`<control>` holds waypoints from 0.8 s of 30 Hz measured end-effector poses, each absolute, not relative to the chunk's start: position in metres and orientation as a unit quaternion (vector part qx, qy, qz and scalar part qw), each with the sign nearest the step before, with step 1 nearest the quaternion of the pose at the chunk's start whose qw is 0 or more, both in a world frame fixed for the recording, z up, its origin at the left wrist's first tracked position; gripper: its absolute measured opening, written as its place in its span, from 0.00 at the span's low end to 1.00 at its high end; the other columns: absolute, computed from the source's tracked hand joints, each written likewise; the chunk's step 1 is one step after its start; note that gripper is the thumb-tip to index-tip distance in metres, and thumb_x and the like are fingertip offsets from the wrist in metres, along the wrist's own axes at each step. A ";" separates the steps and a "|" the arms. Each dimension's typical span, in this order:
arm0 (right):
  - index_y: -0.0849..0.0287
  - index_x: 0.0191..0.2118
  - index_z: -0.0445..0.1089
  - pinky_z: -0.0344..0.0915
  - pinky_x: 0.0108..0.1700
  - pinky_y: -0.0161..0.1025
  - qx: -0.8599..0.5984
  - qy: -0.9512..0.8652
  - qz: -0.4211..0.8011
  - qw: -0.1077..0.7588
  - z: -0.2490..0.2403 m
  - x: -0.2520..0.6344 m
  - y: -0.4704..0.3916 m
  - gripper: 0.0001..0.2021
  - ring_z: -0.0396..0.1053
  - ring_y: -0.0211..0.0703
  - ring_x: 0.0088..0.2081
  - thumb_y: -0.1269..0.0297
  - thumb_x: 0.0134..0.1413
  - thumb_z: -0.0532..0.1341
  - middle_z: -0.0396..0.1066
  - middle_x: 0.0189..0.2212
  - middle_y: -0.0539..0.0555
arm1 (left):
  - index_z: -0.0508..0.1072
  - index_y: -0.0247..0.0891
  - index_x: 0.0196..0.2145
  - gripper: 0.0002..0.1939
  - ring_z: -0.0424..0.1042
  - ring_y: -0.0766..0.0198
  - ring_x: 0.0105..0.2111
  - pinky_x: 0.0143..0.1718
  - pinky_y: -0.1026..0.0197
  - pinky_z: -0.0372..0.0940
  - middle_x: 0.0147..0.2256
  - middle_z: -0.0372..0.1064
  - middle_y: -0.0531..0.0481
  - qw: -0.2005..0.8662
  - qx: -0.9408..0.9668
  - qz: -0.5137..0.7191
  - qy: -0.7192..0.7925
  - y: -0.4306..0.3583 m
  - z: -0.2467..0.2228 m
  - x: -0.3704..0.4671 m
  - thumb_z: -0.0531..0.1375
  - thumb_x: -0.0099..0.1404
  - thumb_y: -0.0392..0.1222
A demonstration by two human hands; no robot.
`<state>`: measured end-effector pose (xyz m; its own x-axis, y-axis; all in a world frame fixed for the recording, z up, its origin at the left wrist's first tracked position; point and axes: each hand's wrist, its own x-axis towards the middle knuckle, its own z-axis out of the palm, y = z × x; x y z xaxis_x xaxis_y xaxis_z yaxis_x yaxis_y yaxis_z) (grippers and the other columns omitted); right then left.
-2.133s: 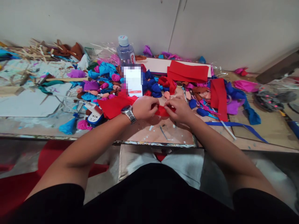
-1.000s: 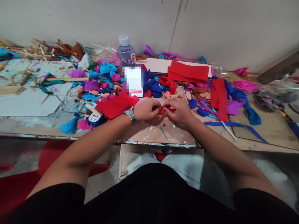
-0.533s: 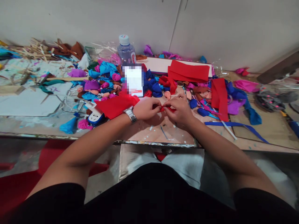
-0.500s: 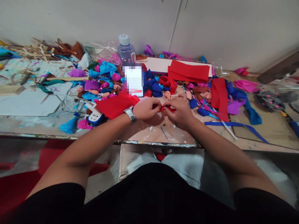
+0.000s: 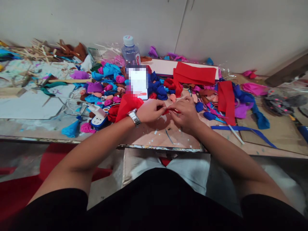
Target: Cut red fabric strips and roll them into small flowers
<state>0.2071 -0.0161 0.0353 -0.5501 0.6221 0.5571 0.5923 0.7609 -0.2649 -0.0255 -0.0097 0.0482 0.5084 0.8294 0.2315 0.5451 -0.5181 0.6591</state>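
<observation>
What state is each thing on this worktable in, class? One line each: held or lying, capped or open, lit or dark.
Left hand: closed, pinching red fabric
Right hand: closed, pinching it too
Red fabric: held between both hands
Watch: fastened on the left wrist
Bottle: upright, capped
Phone: screen lit
Socket block: white adapter plugged in
Green-handled tool: lying, handles apart
Blue strip: lying unrolled

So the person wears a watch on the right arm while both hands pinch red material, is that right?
Not quite: the head view shows the watch on the left arm, not the right. The left hand and right hand do pinch red material.
</observation>
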 end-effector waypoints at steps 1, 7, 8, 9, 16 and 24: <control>0.52 0.46 0.79 0.54 0.60 0.57 -0.346 -0.879 0.016 0.328 0.035 0.207 -0.016 0.06 0.77 0.53 0.45 0.63 0.69 0.64 0.84 0.40 0.53 | 0.80 0.36 0.34 0.16 0.67 0.64 0.28 0.31 0.60 0.57 0.29 0.75 0.49 0.263 0.825 0.274 0.417 -0.010 0.048 -0.025 0.56 0.72 0.46; 0.51 0.43 0.77 0.55 0.60 0.57 -0.359 -0.874 0.013 0.326 0.032 0.206 -0.014 0.05 0.76 0.54 0.46 0.61 0.70 0.63 0.83 0.40 0.53 | 0.81 0.37 0.35 0.15 0.69 0.63 0.29 0.33 0.58 0.58 0.30 0.78 0.49 0.236 0.822 0.277 0.438 -0.012 0.047 -0.023 0.58 0.71 0.48; 0.52 0.43 0.77 0.55 0.60 0.58 -0.360 -0.874 0.014 0.326 0.032 0.206 -0.014 0.05 0.76 0.54 0.47 0.61 0.70 0.63 0.83 0.41 0.53 | 0.81 0.38 0.35 0.16 0.70 0.63 0.29 0.33 0.58 0.59 0.31 0.79 0.48 0.228 0.824 0.279 0.438 -0.013 0.047 -0.023 0.58 0.71 0.48; 0.52 0.43 0.76 0.55 0.60 0.58 -0.361 -0.873 0.015 0.326 0.031 0.205 -0.013 0.05 0.75 0.55 0.47 0.61 0.70 0.63 0.82 0.41 0.53 | 0.82 0.38 0.35 0.16 0.71 0.62 0.30 0.34 0.58 0.59 0.31 0.79 0.48 0.218 0.826 0.281 0.437 -0.013 0.047 -0.023 0.58 0.71 0.49; 0.53 0.43 0.76 0.58 0.59 0.59 -0.370 -0.862 0.022 0.346 0.029 0.203 -0.012 0.05 0.71 0.60 0.53 0.62 0.69 0.62 0.80 0.48 0.58 | 0.83 0.39 0.38 0.17 0.75 0.59 0.33 0.36 0.56 0.61 0.34 0.82 0.47 0.137 0.846 0.297 0.421 -0.015 0.044 -0.020 0.57 0.74 0.49; 0.53 0.41 0.74 0.61 0.58 0.60 -0.370 -0.857 0.059 0.353 0.029 0.202 -0.012 0.03 0.71 0.60 0.54 0.66 0.67 0.62 0.80 0.48 0.57 | 0.83 0.39 0.42 0.16 0.79 0.55 0.39 0.40 0.54 0.66 0.38 0.83 0.44 0.068 0.876 0.303 0.369 -0.011 0.034 -0.021 0.56 0.76 0.47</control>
<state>0.2022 -0.0120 0.0287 -0.4773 0.6760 0.5615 0.5932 0.7192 -0.3617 -0.0208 -0.0114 0.0341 0.5443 0.6873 0.4809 0.6044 -0.7189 0.3434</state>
